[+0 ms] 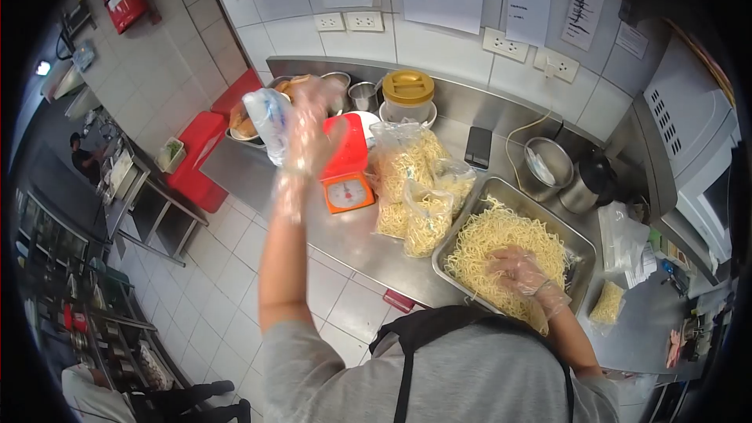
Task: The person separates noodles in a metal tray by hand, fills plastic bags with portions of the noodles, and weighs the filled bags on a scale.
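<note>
My left hand (312, 129), in a clear plastic glove, is raised over the counter's left part, smeared by motion, near the red tray of an orange scale (348, 193). A clear plastic bag (270, 121) shows beside it; whether the hand holds it is unclear. My right hand (518, 268), also gloved, rests in yellow noodles (501, 239) in a metal tray (580, 244), its fingers partly sunk in them. Several clear bags of noodles (428, 219) stand between scale and tray.
Behind the bags are a gold-lidded container (407, 88) and a black phone (478, 147). A metal bowl (548, 163) and a kettle (583, 186) stand right of them. A small noodle bag (607, 303) lies far right. Two other people are at left.
</note>
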`<action>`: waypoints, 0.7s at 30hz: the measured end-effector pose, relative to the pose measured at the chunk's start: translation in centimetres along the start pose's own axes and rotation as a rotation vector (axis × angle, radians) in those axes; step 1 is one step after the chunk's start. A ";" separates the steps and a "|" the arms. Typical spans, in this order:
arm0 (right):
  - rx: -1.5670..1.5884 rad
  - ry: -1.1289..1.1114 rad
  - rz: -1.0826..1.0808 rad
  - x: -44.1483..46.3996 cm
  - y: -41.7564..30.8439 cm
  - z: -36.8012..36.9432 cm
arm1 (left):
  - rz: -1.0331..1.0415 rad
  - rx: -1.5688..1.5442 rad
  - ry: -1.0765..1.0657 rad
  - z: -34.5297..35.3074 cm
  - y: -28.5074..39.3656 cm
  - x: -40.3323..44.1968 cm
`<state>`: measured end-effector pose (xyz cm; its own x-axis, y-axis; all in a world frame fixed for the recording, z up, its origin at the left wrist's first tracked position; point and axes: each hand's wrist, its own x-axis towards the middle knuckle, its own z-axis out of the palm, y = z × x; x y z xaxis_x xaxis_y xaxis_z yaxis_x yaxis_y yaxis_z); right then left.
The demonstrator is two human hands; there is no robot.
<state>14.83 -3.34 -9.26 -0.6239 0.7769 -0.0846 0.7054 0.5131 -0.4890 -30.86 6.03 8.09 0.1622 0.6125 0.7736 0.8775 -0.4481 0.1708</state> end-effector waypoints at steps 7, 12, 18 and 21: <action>0.070 0.100 -0.003 0.0 0.1 0.8 | -0.395 1.108 -0.449 0.3 -13.8 5.5; 0.059 0.200 0.030 -0.2 -0.1 1.9 | -0.714 0.740 -0.768 -0.2 -15.7 8.1; 0.086 0.215 0.086 -0.3 -0.8 1.9 | -0.669 0.397 -0.397 -0.6 -18.4 6.9; 0.089 0.229 0.084 -0.4 -0.8 2.0 | -0.670 0.193 -0.235 -0.5 -20.6 6.1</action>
<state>13.86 -4.78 -10.58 -0.4645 0.8832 0.0656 0.7128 0.4168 -0.5641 -48.18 18.66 9.62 -0.3629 0.8481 0.3861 0.8827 0.1802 0.4339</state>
